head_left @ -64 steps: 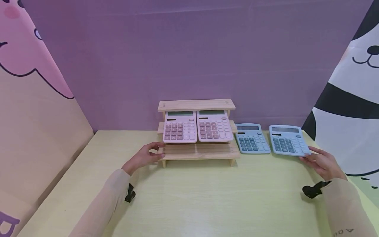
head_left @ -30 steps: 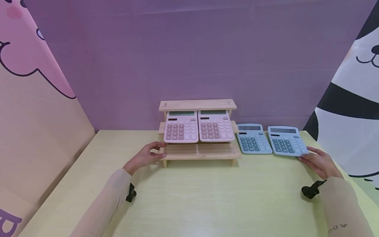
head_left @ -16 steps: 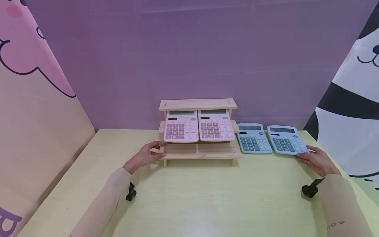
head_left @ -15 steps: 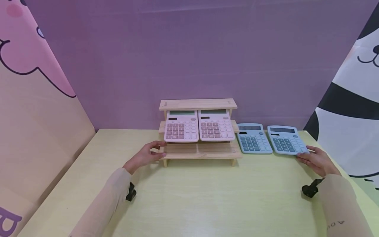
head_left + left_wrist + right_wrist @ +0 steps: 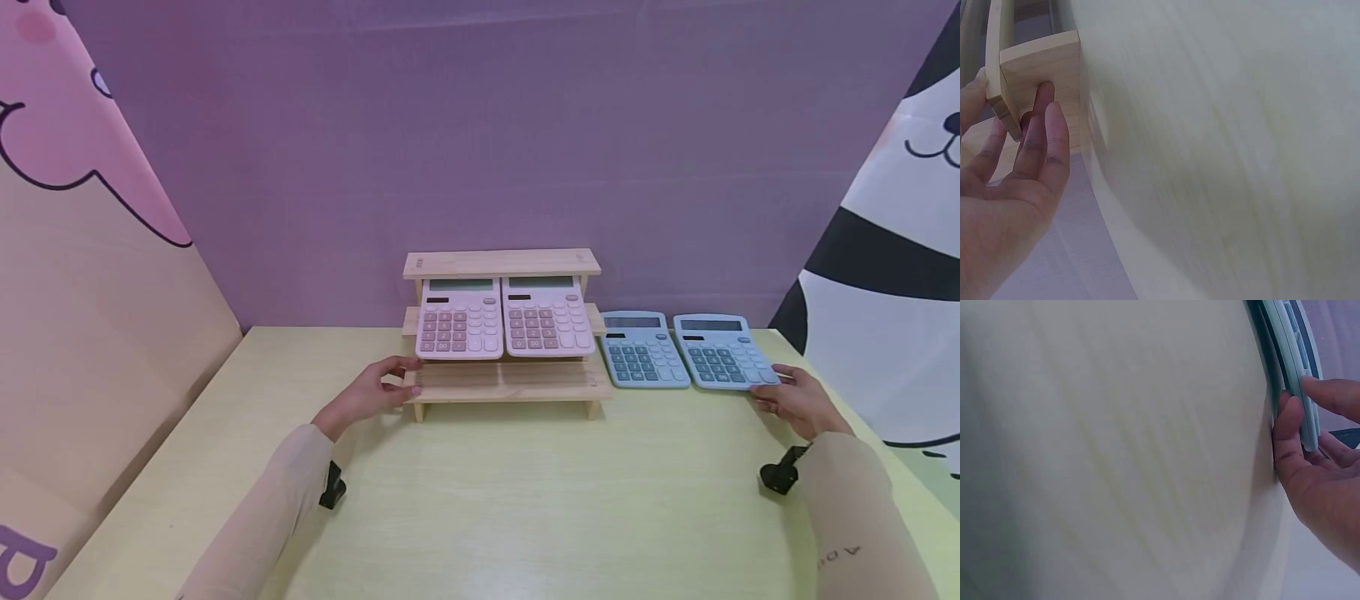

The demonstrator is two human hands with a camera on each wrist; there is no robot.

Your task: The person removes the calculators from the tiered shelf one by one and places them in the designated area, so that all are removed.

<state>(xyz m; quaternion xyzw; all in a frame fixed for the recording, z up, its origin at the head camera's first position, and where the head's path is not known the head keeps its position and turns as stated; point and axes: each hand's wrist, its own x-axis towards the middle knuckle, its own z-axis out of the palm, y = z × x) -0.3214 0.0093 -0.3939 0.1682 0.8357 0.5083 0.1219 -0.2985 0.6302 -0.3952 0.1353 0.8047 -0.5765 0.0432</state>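
Note:
A three-tier wooden shelf [image 5: 517, 385] stands at the back middle of the table. My left hand [image 5: 369, 392] grips the left end of its lowest board; in the left wrist view, the thumb is above the board [image 5: 999, 94] and the fingers curl beneath. Two pink calculators [image 5: 459, 321] lean side by side on the middle tier. Right of the shelf are two blue calculators, the nearer one to it [image 5: 645, 354] lying on the table. My right hand [image 5: 802, 402] pinches the lower right corner of the far right blue calculator [image 5: 723, 354], thumb on top and fingers under it.
A pale wooden table [image 5: 525, 500] extends in front of the shelf. Behind it hangs a purple backdrop [image 5: 495, 150]. Cartoon-printed panels flank the table, a pink figure [image 5: 90, 117] to the left and a panda [image 5: 900, 250] to the right.
The right hand and the far right blue calculator have shifted slightly left and back, closer to the other blue one. The left hand stays at the shelf.

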